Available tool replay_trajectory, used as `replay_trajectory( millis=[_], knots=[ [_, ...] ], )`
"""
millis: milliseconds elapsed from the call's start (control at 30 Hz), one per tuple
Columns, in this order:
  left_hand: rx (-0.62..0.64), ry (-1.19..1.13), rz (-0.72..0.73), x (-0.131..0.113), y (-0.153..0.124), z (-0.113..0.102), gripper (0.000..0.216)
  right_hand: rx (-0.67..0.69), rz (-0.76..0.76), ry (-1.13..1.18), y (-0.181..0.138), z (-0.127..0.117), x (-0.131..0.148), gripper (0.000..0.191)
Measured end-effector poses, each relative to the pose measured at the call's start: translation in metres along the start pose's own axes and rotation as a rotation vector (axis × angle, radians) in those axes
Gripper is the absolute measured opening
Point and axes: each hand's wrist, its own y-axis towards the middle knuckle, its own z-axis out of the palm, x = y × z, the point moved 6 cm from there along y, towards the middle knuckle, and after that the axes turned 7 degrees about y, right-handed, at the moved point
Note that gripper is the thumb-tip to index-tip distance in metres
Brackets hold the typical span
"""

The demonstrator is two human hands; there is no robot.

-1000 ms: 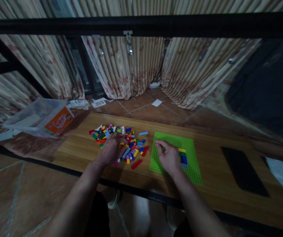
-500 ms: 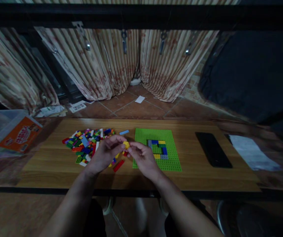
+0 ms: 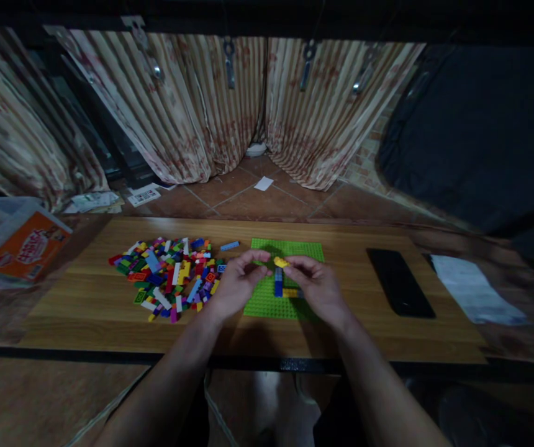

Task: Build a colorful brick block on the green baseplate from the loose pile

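Curtains [image 3: 234,118] hang beyond the table [image 3: 108,329], where my right hand [image 3: 318,285] pinches 1 yellow brick [image 3: 280,262] above the baseplate [image 3: 257,307], while my left hand [image 3: 236,285], fingertips slightly parted, shows nothing held, and so slight a pinch could drop the brick if it slackens.

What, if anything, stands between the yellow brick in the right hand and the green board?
Nothing visible: the right hand holds the yellow brick over the green board, with the left hand off to one side.
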Motion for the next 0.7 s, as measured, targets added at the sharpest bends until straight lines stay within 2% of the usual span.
replay_trajectory(
  millis=[100, 200, 367, 533, 700],
  knots=[
    [-0.082, 0.180, -0.038, 0.012, 0.005, -0.002, 0.021, -0.134, -0.024, -0.264, 0.002, -0.031, -0.002, 0.029],
    [-0.077, 0.293, -0.017, 0.019, 0.009, -0.001, 0.019, -0.169, -0.013, -0.432, 0.000, -0.043, -0.001, 0.028],
    [-0.022, 0.416, 0.052, 0.022, 0.011, 0.009, 0.019, -0.115, -0.036, -0.675, -0.006, -0.028, 0.004, 0.024],
    [0.025, 0.509, 0.075, 0.018, 0.009, 0.017, 0.021, -0.131, -0.070, -0.932, -0.012, -0.009, 0.005, 0.017],
    [0.045, 0.592, 0.057, 0.016, 0.007, 0.019, 0.024, -0.109, -0.076, -1.026, -0.013, 0.004, 0.001, 0.017]
  ],
)
